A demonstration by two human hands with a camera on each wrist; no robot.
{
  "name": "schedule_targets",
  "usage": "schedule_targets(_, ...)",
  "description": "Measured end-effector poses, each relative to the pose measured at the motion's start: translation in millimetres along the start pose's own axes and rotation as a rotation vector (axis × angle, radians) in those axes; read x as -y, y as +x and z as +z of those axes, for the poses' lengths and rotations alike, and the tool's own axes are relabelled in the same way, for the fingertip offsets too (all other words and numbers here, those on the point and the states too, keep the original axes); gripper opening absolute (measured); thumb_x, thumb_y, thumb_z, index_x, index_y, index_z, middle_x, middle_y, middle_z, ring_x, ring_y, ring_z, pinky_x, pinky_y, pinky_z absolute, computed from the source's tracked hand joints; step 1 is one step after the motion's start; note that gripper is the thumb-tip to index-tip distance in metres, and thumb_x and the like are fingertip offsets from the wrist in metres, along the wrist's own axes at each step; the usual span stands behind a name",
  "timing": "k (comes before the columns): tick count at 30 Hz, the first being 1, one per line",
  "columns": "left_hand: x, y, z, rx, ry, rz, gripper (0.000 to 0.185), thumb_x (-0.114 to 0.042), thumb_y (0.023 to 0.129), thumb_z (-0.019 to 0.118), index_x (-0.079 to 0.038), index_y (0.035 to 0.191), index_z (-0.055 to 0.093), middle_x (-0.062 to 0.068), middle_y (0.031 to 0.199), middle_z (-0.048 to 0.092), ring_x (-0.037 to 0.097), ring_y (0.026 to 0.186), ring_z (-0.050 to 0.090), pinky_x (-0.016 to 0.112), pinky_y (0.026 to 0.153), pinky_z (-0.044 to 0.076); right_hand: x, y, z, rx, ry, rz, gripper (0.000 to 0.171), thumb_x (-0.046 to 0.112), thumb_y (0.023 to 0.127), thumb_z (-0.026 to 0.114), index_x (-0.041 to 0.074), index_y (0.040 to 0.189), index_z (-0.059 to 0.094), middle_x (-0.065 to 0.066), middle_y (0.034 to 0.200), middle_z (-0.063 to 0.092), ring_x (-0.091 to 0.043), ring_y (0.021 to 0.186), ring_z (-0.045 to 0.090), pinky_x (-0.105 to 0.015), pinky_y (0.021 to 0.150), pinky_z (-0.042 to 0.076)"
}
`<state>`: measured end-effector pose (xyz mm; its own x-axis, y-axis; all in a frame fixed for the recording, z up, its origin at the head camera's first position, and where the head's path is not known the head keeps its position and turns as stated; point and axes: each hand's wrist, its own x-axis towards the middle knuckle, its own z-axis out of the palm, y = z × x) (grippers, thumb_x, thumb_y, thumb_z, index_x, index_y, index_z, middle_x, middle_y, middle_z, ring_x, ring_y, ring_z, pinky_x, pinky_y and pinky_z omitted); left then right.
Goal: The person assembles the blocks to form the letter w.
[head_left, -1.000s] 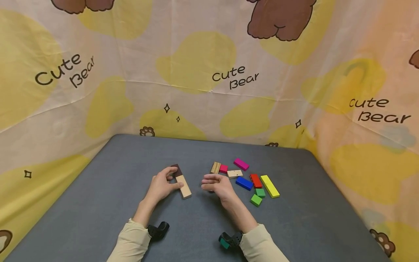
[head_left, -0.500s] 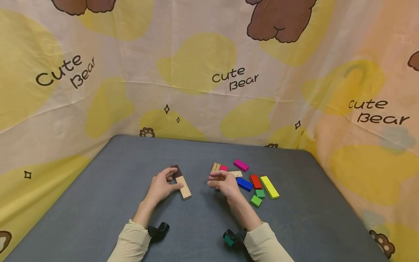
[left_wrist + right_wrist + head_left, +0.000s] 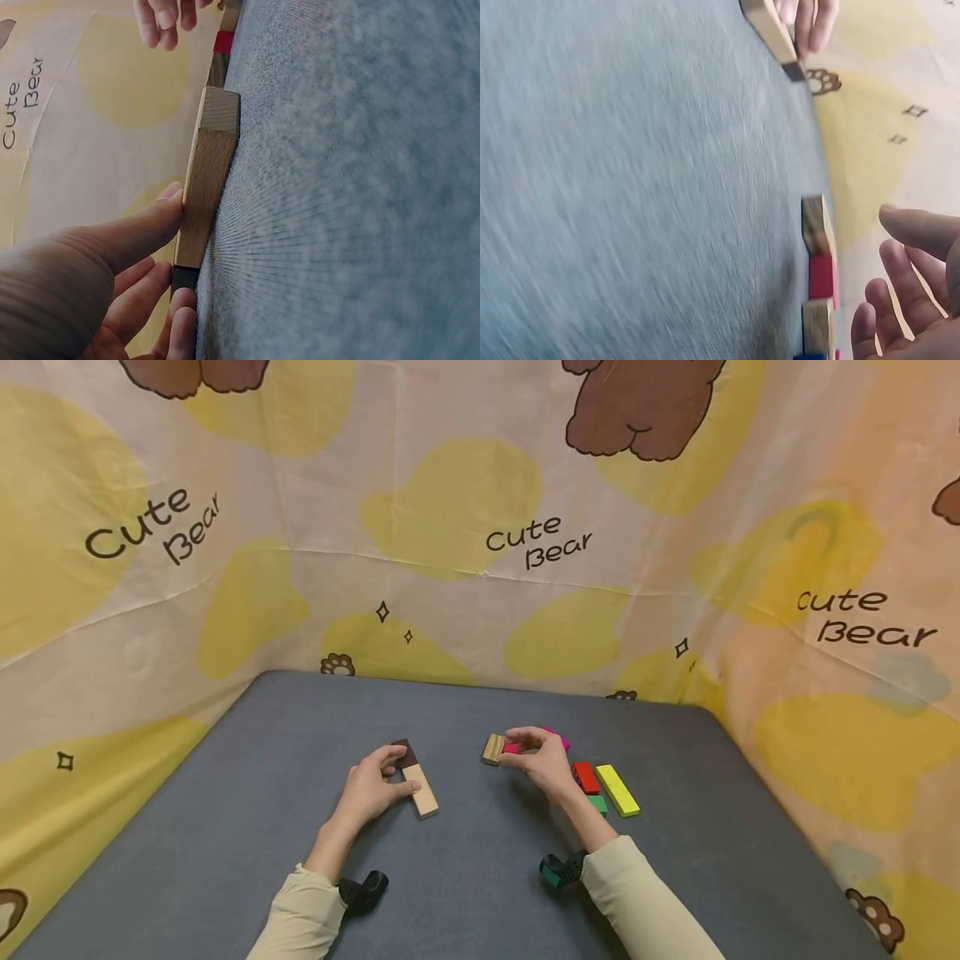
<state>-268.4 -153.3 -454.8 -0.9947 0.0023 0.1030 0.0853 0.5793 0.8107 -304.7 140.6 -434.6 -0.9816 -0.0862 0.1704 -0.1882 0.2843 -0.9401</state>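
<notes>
Left hand (image 3: 369, 785) grips the pale block (image 3: 424, 793) and the dark block (image 3: 408, 758) at its far end! Right hand (image 3: 546, 767) hovers right of the pale block, fingers apart; cloth (image 3: 450, 493) behind it reads "Cute Bear".

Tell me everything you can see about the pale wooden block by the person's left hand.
The pale wooden block is a plain, straight-edged oblong, light tan, with grain showing in the left wrist view. It lies flat on the dark table, slanting in the head view with its near end farther right. Its far end meets a dark brown block, the two lined up end to end. The left hand touches it with the thumb. Its underside is hidden.
</notes>
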Motion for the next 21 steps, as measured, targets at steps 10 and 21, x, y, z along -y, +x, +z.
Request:
schedule_targets(10, 0.8, 0.6, -0.1, 0.001, -0.004, 0.003, 0.063, -0.021, 0.081, 0.084, -0.007, 0.136, 0.056, 0.016, 0.135, 0.058, 0.035, 0.118, 0.056, 0.053, 0.095, 0.044, -10.3, 15.2, -14.3, 0.029, -0.076, 0.024, 0.044, -0.001, 0.079, 0.081, -0.001, 0.121, 0.067, -0.014, 0.116, 0.068, -0.032, 0.108, 0.058, -0.039, 0.083, 0.053)
schedule_targets(21, 0.0, -0.5, 0.2, -0.008, -0.005, 0.003, 0.062, -0.021, 0.081, 0.084, -0.007, 0.135, 0.057, 0.017, 0.134, 0.059, 0.035, 0.117, 0.057, 0.052, 0.095, 0.045, -14.4, 25.1, -12.7, 0.02, -0.109, 0.046, 0.047, -0.006, 0.078, 0.079, -0.003, 0.123, 0.065, -0.015, 0.116, 0.067, -0.031, 0.112, 0.059, -0.047, 0.094, 0.048)
